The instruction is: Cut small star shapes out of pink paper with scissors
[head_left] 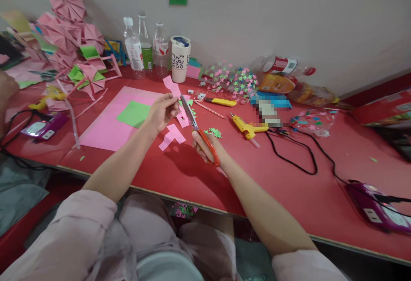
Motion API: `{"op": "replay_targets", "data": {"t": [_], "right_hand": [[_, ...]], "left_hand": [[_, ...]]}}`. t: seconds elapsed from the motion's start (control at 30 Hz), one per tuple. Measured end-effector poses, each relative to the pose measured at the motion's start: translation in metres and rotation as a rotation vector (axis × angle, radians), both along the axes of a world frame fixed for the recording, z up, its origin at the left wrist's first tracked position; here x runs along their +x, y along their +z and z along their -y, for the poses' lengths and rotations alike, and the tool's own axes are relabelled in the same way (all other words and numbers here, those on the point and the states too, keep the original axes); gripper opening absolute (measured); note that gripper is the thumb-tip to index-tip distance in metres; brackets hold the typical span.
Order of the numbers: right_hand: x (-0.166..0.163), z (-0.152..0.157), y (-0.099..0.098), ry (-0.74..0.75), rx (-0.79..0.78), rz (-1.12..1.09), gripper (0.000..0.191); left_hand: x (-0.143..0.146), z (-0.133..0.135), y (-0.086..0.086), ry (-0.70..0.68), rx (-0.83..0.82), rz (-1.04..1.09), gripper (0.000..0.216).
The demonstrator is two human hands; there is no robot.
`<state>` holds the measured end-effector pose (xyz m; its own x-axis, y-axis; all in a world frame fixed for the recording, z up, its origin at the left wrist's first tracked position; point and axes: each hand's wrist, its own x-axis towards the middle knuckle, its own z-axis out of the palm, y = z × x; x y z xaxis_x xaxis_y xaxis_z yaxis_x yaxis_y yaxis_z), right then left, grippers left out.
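Between the closed fingers of my left hand [163, 112] is a strip of pink paper [171, 86] that sticks up above them. My right hand [205, 146] grips a pair of scissors [205, 137] with orange-red handles. The blade tips reach up to the paper beside my left fingertips; whether they touch it I cannot tell. Under my hands lie a pink paper offcut [172, 137] and another pink piece with green scraps, partly hidden by the blades. Small green paper stars [214, 133] rest in a pile just beyond my right hand.
To the left lie a large pink sheet [102, 122] and a green sheet [133, 114]. A yellow cutter [221, 102] and glue gun [247, 126] lie right. Bottles [133, 49] and a cup [180, 60] stand behind. Black cables [292, 159] cross the red table. Another person's hand [8, 88] shows far left.
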<state>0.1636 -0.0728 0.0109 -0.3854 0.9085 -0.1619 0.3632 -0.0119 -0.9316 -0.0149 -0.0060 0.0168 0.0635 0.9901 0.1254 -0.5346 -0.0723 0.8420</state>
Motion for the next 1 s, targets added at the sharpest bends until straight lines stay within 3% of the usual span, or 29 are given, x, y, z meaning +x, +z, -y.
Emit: {"op": "replay_targets", "data": {"t": [0.47,0.7,1.0], "right_hand": [[-0.0007,-0.0018,0.0017,-0.028,-0.043,0.038,0.049],[-0.0019,-0.0029,-0.0015,-0.068,-0.009,0.036,0.049],[-0.0015,-0.0023,0.0006,-0.036,-0.058,0.036,0.048]], "left_hand": [[-0.0029,-0.0014,0.003,0.085,-0.046,-0.065,0.015],[-0.0002,-0.0006,-0.0017,0.052,-0.031,-0.095,0.014],[-0.0031,-0.0017,0.0012,0.236,0.046,-0.18,0.014]]}}
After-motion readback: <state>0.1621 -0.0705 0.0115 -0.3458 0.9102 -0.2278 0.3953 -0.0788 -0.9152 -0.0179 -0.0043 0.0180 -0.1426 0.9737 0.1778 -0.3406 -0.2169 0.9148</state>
